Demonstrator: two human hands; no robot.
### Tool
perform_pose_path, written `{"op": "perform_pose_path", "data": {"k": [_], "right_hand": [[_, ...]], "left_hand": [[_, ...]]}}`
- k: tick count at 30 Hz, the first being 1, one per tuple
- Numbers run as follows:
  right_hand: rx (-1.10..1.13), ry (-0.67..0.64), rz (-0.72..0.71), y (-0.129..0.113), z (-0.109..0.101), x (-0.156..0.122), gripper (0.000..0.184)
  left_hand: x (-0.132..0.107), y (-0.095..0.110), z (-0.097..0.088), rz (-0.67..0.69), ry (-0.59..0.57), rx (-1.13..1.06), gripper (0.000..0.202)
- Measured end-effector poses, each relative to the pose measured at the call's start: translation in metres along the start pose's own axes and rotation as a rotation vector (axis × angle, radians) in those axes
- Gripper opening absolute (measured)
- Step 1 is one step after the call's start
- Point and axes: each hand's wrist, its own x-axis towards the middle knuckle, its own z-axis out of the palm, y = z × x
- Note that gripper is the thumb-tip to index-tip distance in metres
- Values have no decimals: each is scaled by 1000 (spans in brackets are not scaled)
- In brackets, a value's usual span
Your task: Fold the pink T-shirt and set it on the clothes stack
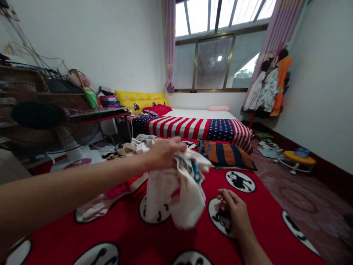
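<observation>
My left hand [164, 152] is closed on a white garment [190, 202] with a blue-and-dark print, which hangs in loose folds over the red blanket [129, 228]. Its exact kind cannot be made out, as it is bunched and blurred. Lower right, my right hand [234, 208] hovers apart from the garment, fingers loosely bent and spread, with nothing visible in them. Beyond it lies a flat, folded piece of clothing [228, 154] with brown and navy stripes. A heap of light clothes [135, 147] sits behind my left forearm, and a pink-and-white garment [96, 208] lies nearer.
A fan [35, 114] stands at the left beside a cluttered desk [110, 110]. Farther back is a bed [193, 127] with a flag-patterned cover. At the right are a low yellow stool [299, 158], shoes [271, 145] on the floor and hanging clothes [268, 88].
</observation>
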Motion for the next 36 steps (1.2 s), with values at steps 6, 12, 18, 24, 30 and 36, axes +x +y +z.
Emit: {"op": "perform_pose_path", "data": {"k": [6,12,18,24,30,36], "right_hand": [[-59,-29,-4,1,1,1,50],[-122,-95,-29,4,1,2,50],[-144,-106,-60,7,0,3,46],[-165,-100,-45,8,0,2,45],[-225,-24,-32,11,0,-1,49],[-546,-263,1,2,7,11,39]], "left_hand": [[41,-115,-76,-300,337,270,43],[-4,-142,36,-505,170,-13,32],[-23,-141,77,-515,136,-99,18],[7,-77,76,-430,369,-209,31],[-9,26,180,-293,29,-482,57],[-16,34,207,-359,-10,-463,50]]}}
